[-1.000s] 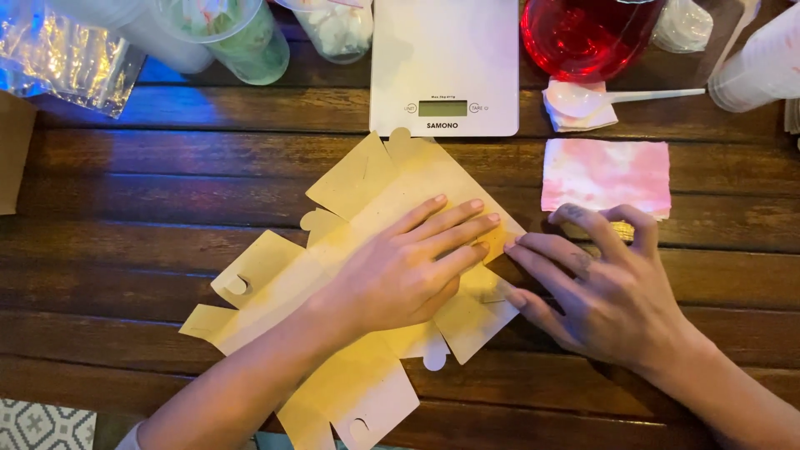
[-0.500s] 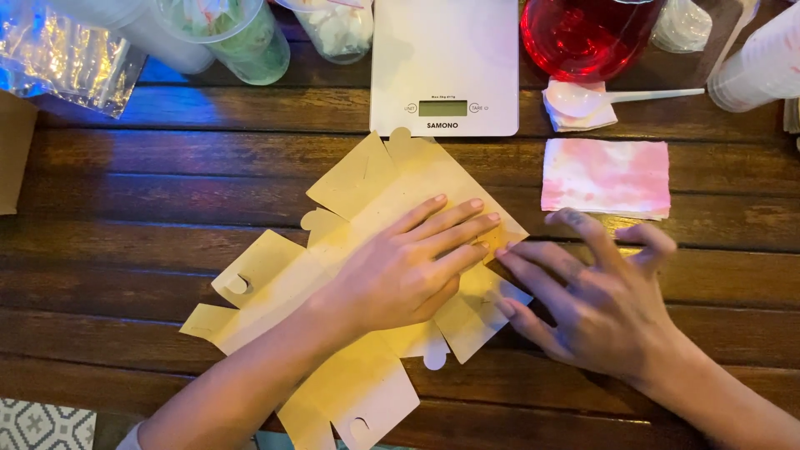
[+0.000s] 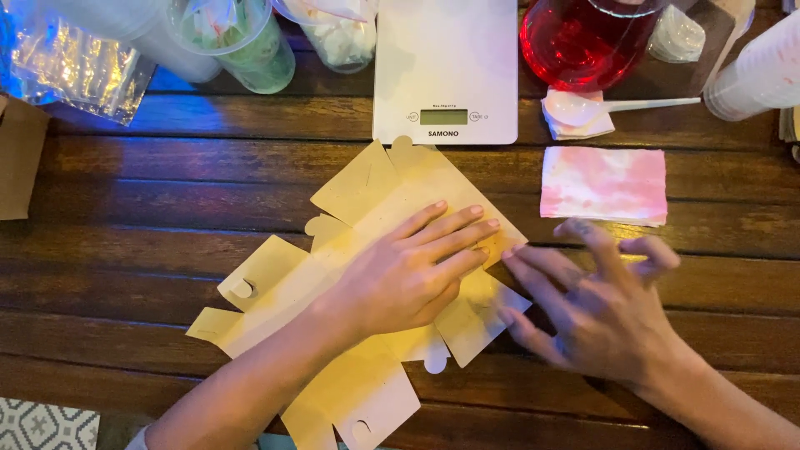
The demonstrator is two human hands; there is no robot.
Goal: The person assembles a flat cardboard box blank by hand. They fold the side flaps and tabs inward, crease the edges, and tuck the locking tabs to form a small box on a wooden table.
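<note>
1. Currently, head view: flat die-cut cardboard blank (image 3: 367,275), tan, unfolded, lies diagonally mid-table, just below the white kitchen scale (image 3: 446,71).
2. Left hand (image 3: 408,271) lies open, palm down, fingers spread flat on the blank, pinning it.
3. Right hand (image 3: 604,312) is open, fingers splayed and motion-blurred, fingertips at the blank's right edge by a side flap; grips nothing.
4. Handling, as a judgement: blank looks light, thin, stiff along panels, bends readily at score lines. Tabs and slots would tear if yanked. Best held by panel edges or flaps, not the small tabs.
5. Surface: dark wooden plank table (image 3: 125,183), grooved between boards, so the blank could catch there.
6. Around: pink-white folded cloth (image 3: 604,183) right of the blank, red liquid jar (image 3: 583,42), white spoon (image 3: 600,108), plastic cups (image 3: 250,42), crinkled clear bag (image 3: 75,71).
7. Room: dim, blue-tinted light top left; patterned floor tile (image 3: 42,425) bottom left.
</note>
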